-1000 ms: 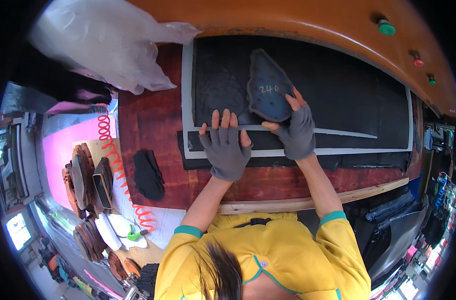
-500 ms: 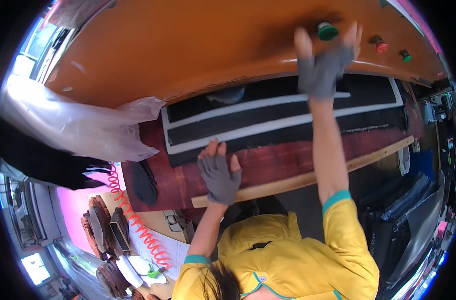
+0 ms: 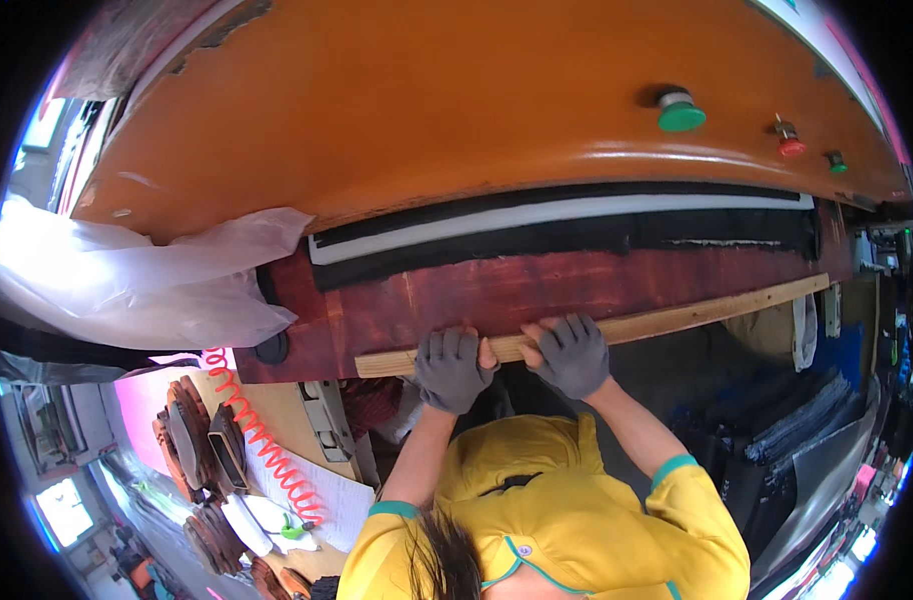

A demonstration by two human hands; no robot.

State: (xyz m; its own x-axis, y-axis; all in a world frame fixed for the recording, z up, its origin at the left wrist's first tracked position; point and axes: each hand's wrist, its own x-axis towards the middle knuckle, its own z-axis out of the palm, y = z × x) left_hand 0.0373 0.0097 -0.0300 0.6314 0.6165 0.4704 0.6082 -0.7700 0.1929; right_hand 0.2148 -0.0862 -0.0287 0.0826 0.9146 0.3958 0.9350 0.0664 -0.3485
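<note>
Both my hands, in grey fingerless gloves, are at the light wooden strip (image 3: pixel 677 322) along the near edge of a dark red board (image 3: pixel 457 298). My left hand (image 3: pixel 454 370) curls its fingers over the strip near its left end. My right hand (image 3: pixel 569 356) is closed round it a little further right, thumb turned inward. On the board lie black sheet material (image 3: pixel 577 240) and a white strip frame (image 3: pixel 537 217), their far part hidden under an orange machine panel (image 3: pixel 397 110).
On the panel sit a large green button (image 3: pixel 681 112), a red button (image 3: pixel 791 145) and a small green one (image 3: pixel 837 162). Clear plastic film (image 3: pixel 157 270) hangs at left. A red coiled hose (image 3: pixel 267 450) crosses a side table with brown parts (image 3: pixel 189 430). Black sheets (image 3: pixel 777 430) are stacked at right.
My right hand has come down from beside the large green button to the wooden strip. My left hand has moved from the board's edge onto it. Less of the white frame shows beyond the panel.
</note>
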